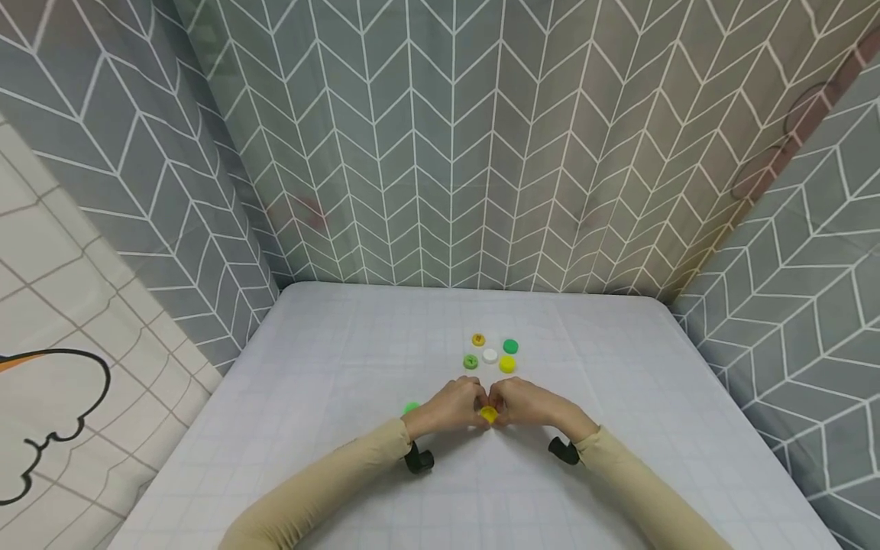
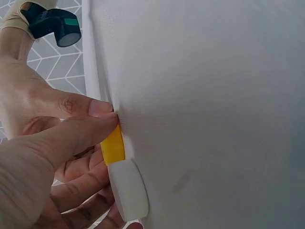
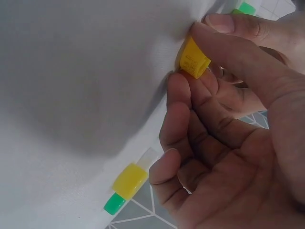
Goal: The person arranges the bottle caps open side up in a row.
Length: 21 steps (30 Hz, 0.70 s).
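Note:
A small yellow plastic cap [image 1: 489, 414] stands on the white-covered table between both hands, with fine raised or printed marks on its side in the right wrist view. My left hand [image 1: 452, 405] pinches it from the left, thumb and fingers curled. From the right, my right hand [image 1: 529, 403] pinches the same cap, and the two thumbs meet over it in the left wrist view. Fingers hide part of the cap. A white cap [image 2: 127, 191] appears close by the left fingers in that view.
Beyond the hands lies a loose group: an orange-yellow cap [image 1: 478, 339], a dark green cap [image 1: 511, 346], a white cap, a light green cap [image 1: 470, 361] and a bright yellow cap [image 1: 507, 364]. A bright green cap [image 1: 411, 407] is partly hidden behind the left wrist. Patterned curtains surround the table [image 1: 344, 344].

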### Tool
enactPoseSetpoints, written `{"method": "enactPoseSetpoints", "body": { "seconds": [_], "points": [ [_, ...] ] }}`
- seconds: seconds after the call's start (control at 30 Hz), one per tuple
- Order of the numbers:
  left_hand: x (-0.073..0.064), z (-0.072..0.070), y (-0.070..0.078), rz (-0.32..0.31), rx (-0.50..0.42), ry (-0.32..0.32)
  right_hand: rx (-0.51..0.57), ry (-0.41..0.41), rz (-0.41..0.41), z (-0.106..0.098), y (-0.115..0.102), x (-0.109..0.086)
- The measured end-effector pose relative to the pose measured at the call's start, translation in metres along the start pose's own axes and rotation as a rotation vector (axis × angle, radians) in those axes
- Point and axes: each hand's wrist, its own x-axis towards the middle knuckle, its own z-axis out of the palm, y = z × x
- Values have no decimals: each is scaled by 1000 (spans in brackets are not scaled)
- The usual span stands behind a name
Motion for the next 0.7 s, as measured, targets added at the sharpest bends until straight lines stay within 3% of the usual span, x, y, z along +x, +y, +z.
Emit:
{"method": "enactPoseSetpoints", "body": {
  "seconds": [0.3,0.4,0.57,0.7],
  "points": [
    [-2,-2,0,11,-11,-25,17,-36,40,-2,0,0],
    [-3,-4,-3,14,-97,-49,34,-42,25,-5,3,-1],
    [-4,-10,-12,5,-317,-103,102,-25,-42,-7,10,-3],
    [-2,-18,-18,-13,-385,-104,146,4,-59,-8,13,-3]
  ]
}}
